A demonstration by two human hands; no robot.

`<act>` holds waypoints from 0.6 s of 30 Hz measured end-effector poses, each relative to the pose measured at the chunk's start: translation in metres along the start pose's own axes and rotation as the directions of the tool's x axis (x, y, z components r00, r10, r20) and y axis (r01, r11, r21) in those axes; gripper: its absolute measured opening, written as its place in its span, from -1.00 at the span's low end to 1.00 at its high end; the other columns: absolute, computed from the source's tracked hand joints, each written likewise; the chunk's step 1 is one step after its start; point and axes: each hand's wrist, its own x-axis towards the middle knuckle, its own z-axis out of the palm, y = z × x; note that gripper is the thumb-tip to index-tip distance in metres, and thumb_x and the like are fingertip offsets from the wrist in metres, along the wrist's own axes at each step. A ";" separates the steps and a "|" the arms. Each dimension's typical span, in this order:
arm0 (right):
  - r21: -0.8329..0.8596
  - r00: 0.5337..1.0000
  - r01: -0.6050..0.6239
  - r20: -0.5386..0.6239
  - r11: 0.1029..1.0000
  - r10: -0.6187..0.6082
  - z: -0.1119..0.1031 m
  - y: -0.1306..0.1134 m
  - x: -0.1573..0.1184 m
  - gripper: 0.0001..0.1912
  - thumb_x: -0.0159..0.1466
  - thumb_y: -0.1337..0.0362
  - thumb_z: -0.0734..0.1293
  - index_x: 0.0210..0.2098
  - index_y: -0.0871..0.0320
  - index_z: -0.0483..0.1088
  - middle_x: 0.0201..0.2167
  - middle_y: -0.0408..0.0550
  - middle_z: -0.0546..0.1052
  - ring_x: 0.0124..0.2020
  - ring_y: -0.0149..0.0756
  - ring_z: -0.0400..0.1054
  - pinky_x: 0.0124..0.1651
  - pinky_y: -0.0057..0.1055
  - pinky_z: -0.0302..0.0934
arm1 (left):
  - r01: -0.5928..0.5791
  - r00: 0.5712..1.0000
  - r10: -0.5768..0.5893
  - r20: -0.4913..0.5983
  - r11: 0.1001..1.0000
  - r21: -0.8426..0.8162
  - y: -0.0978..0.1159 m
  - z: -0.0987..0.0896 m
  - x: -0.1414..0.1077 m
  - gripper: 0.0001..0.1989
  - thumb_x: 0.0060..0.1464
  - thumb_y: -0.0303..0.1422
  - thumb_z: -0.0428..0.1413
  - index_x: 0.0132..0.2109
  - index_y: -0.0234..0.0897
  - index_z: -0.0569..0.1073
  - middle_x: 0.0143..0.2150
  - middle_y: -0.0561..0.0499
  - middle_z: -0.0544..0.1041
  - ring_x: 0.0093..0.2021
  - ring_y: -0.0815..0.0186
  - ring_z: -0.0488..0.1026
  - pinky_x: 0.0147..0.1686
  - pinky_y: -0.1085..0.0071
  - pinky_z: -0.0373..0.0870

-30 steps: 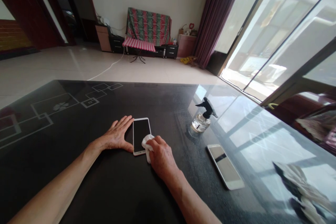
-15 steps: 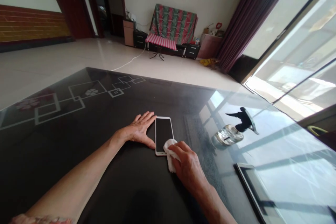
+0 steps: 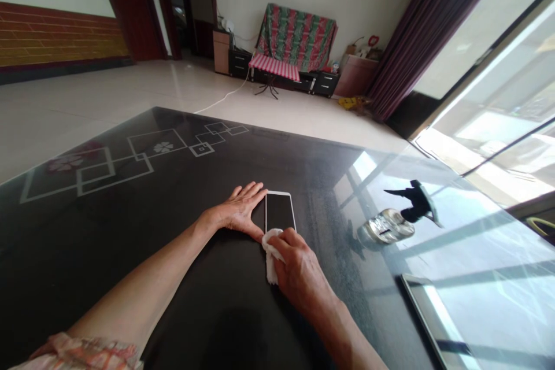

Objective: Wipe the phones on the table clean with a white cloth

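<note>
A white-framed smartphone (image 3: 280, 211) lies screen up on the dark glossy table (image 3: 182, 196). My left hand (image 3: 240, 209) rests flat with fingers spread, its thumb and fingertips against the phone's left edge. In my right hand (image 3: 300, 263) is a bunched white cloth (image 3: 272, 254), pressed onto the lower end of the phone. That hand and cloth hide the phone's bottom edge. To the right stands a clear spray bottle (image 3: 390, 226) with a black trigger head.
A tablet-like device (image 3: 437, 318) with a pale frame lies at the table's right side. Window light reflects strongly there. Beyond the table, a striped stool (image 3: 274, 66) stands before a cloth-covered object (image 3: 297, 37) on a low black cabinet (image 3: 325, 84).
My right hand has slid the cloth leftward across the phone's lower end, to its left corner near my left thumb. My left hand keeps its place; the whole view has shifted slightly.
</note>
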 end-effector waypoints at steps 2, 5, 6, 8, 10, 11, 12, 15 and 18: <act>-0.010 1.000 -0.003 0.004 1.000 0.003 -0.003 0.004 -0.004 -0.75 0.18 0.51 0.18 -0.27 0.10 0.39 -0.28 -0.07 0.34 -0.27 -0.34 0.27 -0.20 -0.49 0.21 | 0.000 1.000 0.000 0.008 1.000 -0.007 0.000 0.000 0.000 0.30 -0.37 0.31 0.14 0.39 -0.24 -0.20 0.43 -0.19 -0.32 0.40 -0.07 -0.40 0.29 -0.09 -0.36; -0.011 1.000 -0.018 -0.026 1.000 0.018 -0.008 0.015 -0.011 -0.72 0.18 0.50 0.18 -0.24 0.08 0.40 -0.28 -0.07 0.36 -0.27 -0.34 0.28 -0.22 -0.50 0.21 | 0.000 1.000 0.001 0.025 1.000 -0.020 0.001 -0.002 -0.001 0.32 -0.39 0.31 0.14 0.39 -0.26 -0.21 0.43 -0.18 -0.33 0.40 -0.05 -0.43 0.29 -0.08 -0.38; 0.000 0.999 -0.019 -0.036 1.000 0.019 -0.010 0.020 -0.012 -0.71 0.18 0.50 0.17 -0.22 0.07 0.41 -0.28 -0.07 0.36 -0.27 -0.35 0.29 -0.22 -0.50 0.21 | 0.001 1.000 -0.001 0.027 1.000 -0.022 0.002 -0.003 -0.001 0.33 -0.39 0.31 0.14 0.39 -0.26 -0.21 0.43 -0.18 -0.33 0.40 -0.05 -0.43 0.29 -0.07 -0.38; 0.040 0.999 -0.017 -0.049 0.999 0.019 -0.015 0.031 -0.012 -0.68 0.19 0.48 0.18 -0.16 0.05 0.41 -0.29 -0.09 0.38 -0.29 -0.36 0.31 -0.22 -0.49 0.22 | 0.006 1.000 -0.006 0.024 1.000 -0.024 0.004 -0.004 -0.002 0.32 -0.39 0.32 0.14 0.39 -0.27 -0.20 0.43 -0.18 -0.33 0.40 -0.03 -0.43 0.30 -0.06 -0.38; 0.086 0.998 -0.024 -0.059 0.996 0.029 -0.020 0.042 -0.009 -0.68 0.20 0.46 0.19 -0.15 0.04 0.42 -0.32 -0.12 0.39 -0.33 -0.38 0.32 -0.24 -0.49 0.22 | 0.009 1.000 -0.009 0.019 1.000 -0.023 0.005 -0.005 -0.003 0.32 -0.38 0.32 0.13 0.39 -0.28 -0.20 0.43 -0.18 -0.33 0.40 -0.03 -0.42 0.30 -0.05 -0.38; 0.103 0.997 -0.029 -0.062 0.994 0.035 -0.022 0.047 -0.008 -0.69 0.20 0.45 0.19 -0.15 0.03 0.42 -0.35 -0.13 0.39 -0.35 -0.38 0.32 -0.26 -0.49 0.22 | 0.010 1.000 -0.009 0.018 1.000 -0.021 0.006 -0.004 -0.003 0.32 -0.38 0.32 0.12 0.39 -0.28 -0.20 0.43 -0.18 -0.33 0.40 -0.03 -0.42 0.30 -0.05 -0.38; 0.115 0.997 -0.030 -0.061 0.993 0.037 -0.024 0.051 -0.007 -0.70 0.20 0.45 0.20 -0.16 0.03 0.42 -0.36 -0.14 0.40 -0.36 -0.38 0.33 -0.27 -0.48 0.22 | 0.010 1.000 -0.010 0.017 1.000 -0.019 0.006 -0.004 -0.003 0.32 -0.37 0.32 0.12 0.39 -0.29 -0.21 0.43 -0.18 -0.33 0.40 -0.03 -0.42 0.30 -0.05 -0.38; 0.130 1.000 -0.005 -0.027 0.991 0.009 -0.026 0.055 -0.004 -0.70 0.18 0.45 0.22 -0.15 0.01 0.42 -0.29 -0.13 0.42 -0.30 -0.36 0.34 -0.21 -0.46 0.25 | 0.011 1.000 -0.011 0.014 1.000 -0.013 0.005 -0.002 -0.003 0.33 -0.38 0.33 0.11 0.39 -0.28 -0.21 0.43 -0.18 -0.33 0.40 -0.05 -0.41 0.30 -0.07 -0.37; 0.142 0.999 0.035 0.026 0.989 -0.039 -0.025 0.049 -0.002 -0.66 0.19 0.47 0.21 -0.11 0.01 0.40 -0.19 -0.09 0.42 -0.20 -0.35 0.34 -0.11 -0.44 0.26 | 0.008 1.000 -0.008 0.006 1.000 -0.018 0.005 -0.001 -0.003 0.33 -0.38 0.34 0.11 0.39 -0.27 -0.22 0.43 -0.18 -0.33 0.40 -0.06 -0.39 0.30 -0.08 -0.36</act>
